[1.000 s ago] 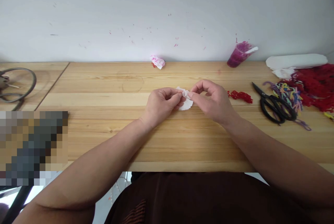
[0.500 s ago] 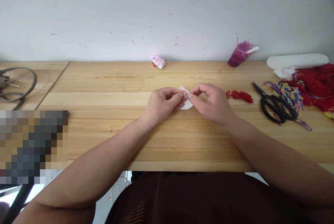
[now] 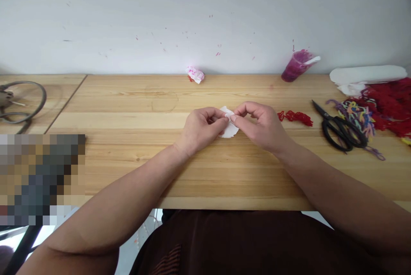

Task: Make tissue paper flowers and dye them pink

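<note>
Both hands meet at mid-table over a small white paper piece [image 3: 230,128]. The left hand [image 3: 201,128] and right hand [image 3: 260,124] each pinch its upper edge between thumb and forefinger, fingertips nearly touching; the remaining fingers curl loosely. The paper hangs just above, or lightly on, the table [image 3: 128,108]; which cannot be told.

Change over the last second: slight. The hands hold the same spot, and the pinch points have drawn a little closer together at the paper's top. The paper shows less spread below the fingers than a second ago. Judgement: fine working of the paper's edge is under way, not yet finished; nothing has been set down or picked up.

Surroundings unchanged: red thread [image 3: 294,116] lies just right of the right hand, scissors [image 3: 340,129] further right beside a yarn pile [image 3: 385,104]. A pink cup [image 3: 294,67] and a crumpled wad [image 3: 195,74] stand by the wall.
</note>
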`<state>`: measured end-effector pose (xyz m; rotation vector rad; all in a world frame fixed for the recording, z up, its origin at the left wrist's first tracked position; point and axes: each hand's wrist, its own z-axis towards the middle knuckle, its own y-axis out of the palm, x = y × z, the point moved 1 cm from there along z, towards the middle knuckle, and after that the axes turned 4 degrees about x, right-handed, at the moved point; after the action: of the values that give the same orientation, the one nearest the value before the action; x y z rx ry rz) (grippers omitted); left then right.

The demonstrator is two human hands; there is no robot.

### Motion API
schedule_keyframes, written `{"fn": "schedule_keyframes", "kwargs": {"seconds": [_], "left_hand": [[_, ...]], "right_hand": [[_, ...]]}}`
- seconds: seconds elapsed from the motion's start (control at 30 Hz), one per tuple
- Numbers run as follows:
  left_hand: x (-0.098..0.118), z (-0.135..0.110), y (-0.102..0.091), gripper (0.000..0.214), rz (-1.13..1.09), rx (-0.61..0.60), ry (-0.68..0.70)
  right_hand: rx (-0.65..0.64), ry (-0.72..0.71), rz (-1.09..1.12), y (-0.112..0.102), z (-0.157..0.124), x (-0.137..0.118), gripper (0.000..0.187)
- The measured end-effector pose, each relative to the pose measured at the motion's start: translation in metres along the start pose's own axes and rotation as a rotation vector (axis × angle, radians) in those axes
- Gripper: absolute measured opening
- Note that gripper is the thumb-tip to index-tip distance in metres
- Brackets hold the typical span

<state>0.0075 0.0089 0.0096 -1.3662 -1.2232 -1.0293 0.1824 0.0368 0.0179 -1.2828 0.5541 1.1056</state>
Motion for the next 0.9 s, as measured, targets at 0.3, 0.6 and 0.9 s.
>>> {"fn": "schedule_keyframes", "kwargs": {"seconds": [0.3, 0.6, 0.9], "left_hand": [[0.0006, -0.0011, 0.0027, 0.015, -0.159, -0.019, -0.099], [-0.0031, 0.0012, 0.0029, 0.013, -0.199, -0.021, -0.115], [-0.0015, 0.0008, 0.0024, 0.013, -0.106, -0.023, -0.086]], "right_hand": [[0.024, 0.001, -0.083, -0.0027, 0.0003, -0.0016, 0.018], [0.043, -0.064, -0.171, -0.0015, -0.0008, -0.0022, 0.016], [0.009, -0.044, -0.117, -0.0018, 0.0002, -0.0011, 0.015]]}}
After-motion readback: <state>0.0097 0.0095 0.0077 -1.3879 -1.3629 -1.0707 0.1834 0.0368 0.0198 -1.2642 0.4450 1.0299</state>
